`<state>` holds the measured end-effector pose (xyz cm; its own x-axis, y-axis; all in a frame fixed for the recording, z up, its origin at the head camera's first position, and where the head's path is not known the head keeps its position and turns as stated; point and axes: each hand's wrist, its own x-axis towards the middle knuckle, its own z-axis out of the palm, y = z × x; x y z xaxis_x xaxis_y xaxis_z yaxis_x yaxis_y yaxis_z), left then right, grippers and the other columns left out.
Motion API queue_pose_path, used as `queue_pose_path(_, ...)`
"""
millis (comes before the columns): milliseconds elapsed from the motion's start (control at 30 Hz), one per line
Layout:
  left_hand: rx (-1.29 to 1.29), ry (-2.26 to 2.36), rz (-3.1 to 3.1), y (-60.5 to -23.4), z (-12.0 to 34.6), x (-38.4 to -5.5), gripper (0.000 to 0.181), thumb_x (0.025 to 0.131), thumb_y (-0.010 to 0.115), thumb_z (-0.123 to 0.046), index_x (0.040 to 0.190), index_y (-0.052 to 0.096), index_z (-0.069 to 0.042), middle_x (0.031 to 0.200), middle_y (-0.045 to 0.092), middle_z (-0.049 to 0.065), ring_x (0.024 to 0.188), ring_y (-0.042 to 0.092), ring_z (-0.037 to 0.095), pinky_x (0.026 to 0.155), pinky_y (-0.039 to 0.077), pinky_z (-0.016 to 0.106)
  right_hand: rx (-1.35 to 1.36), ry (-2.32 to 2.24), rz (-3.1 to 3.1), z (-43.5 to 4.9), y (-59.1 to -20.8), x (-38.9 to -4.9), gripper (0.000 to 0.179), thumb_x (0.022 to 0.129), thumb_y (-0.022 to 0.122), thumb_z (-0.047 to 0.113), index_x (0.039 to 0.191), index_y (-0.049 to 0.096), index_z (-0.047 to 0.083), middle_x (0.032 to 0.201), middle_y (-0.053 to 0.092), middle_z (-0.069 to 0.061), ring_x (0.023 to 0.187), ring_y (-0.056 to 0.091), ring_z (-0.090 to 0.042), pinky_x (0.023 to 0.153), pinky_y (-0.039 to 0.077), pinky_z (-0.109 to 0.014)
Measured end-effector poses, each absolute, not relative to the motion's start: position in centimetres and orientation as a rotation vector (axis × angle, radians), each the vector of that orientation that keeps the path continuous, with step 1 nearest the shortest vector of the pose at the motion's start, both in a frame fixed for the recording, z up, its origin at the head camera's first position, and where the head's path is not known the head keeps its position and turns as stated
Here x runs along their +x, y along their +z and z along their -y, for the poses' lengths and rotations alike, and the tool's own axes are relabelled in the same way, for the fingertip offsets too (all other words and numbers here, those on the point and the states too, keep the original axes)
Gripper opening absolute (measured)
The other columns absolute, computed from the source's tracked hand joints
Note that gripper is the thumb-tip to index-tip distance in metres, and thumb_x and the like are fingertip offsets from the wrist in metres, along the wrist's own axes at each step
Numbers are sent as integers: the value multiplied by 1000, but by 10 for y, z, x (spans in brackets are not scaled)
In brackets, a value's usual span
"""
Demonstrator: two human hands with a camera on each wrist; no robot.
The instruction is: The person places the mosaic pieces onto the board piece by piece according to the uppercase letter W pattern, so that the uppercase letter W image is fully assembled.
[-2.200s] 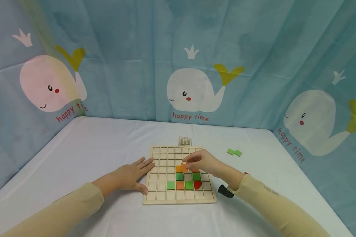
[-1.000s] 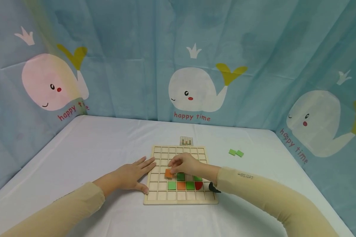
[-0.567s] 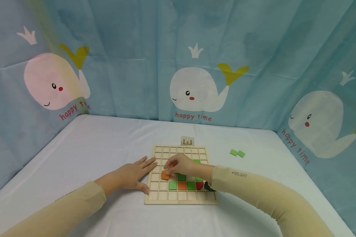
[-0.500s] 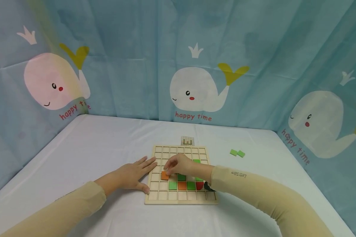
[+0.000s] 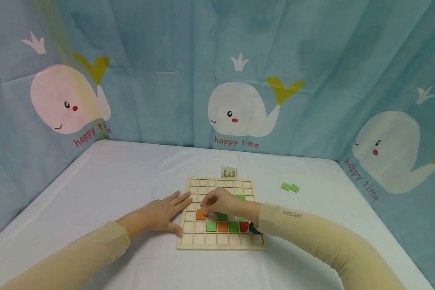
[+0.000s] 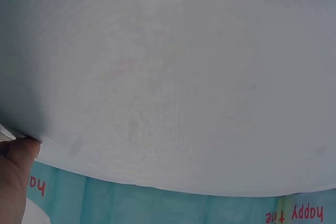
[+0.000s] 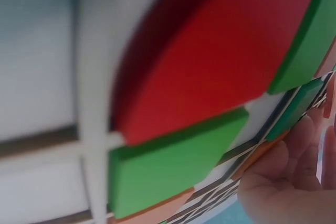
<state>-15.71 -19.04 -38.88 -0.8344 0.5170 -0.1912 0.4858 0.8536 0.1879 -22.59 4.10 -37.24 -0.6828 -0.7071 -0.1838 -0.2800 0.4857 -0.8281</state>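
Note:
In the head view, my right hand (image 5: 219, 201) pinches an orange square tile (image 5: 201, 214) at a cell on the left side of the wooden grid board (image 5: 199, 245). Palm down, my left hand (image 5: 161, 213) has its straight fingers and thumb on the board's left edge. Tiles sit in cells to the right: a dark green square (image 5: 222, 217), a light green square (image 5: 211, 227), another orange square (image 5: 222, 227), a green square (image 5: 233, 227) and a red rounded piece (image 5: 244, 226). That red piece looms large in the right wrist view. My right hand and forearm hide some cells.
A small card (image 5: 229, 172) with a printed grid pattern lies behind the board. Two loose green tiles (image 5: 290, 187) are on the white table (image 5: 137, 173) at the right. A blue whale-print curtain (image 5: 159, 100) closes off the back and sides.
My right hand has carried the orange tile leftward and slightly nearer from the board's middle, then barely moved over the last half second. My left hand stays on the board's edge.

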Motion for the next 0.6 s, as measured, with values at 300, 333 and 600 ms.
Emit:
queue_pose_path(300, 777, 171, -2795, -390, 190, -159, 103, 79, 59, -70, 153, 28, -6, 160, 19, 11, 143, 20, 40, 93, 46, 52, -829, -1143, -2218, -47, -369, -228, 17, 86, 71, -2, 103, 72, -2, 81, 65, 0, 75, 58, -9, 67, 50, -23)
queue_pose_path(333, 775, 172, -2793, -390, 190, -159, 103, 79, 59, -70, 153, 28, -6, 160, 19, 12, 143, 20, 40, 94, 46, 52, -836, -1145, -2211, -48, -369, -229, 18, 86, 71, -1, 104, 72, -2, 82, 66, 0, 75, 59, -9, 68, 51, -23)
queue_pose_path(600, 755, 190, -2783, -387, 189, -158, 103, 79, 60, -69, 153, 27, -5, 160, 18, 11, 144, 19, 41, 93, 46, 54, -841, -1131, -2139, -48, -371, -229, 23, 87, 68, -5, 109, 70, -1, 89, 70, -4, 81, 62, -11, 72, 52, -25)
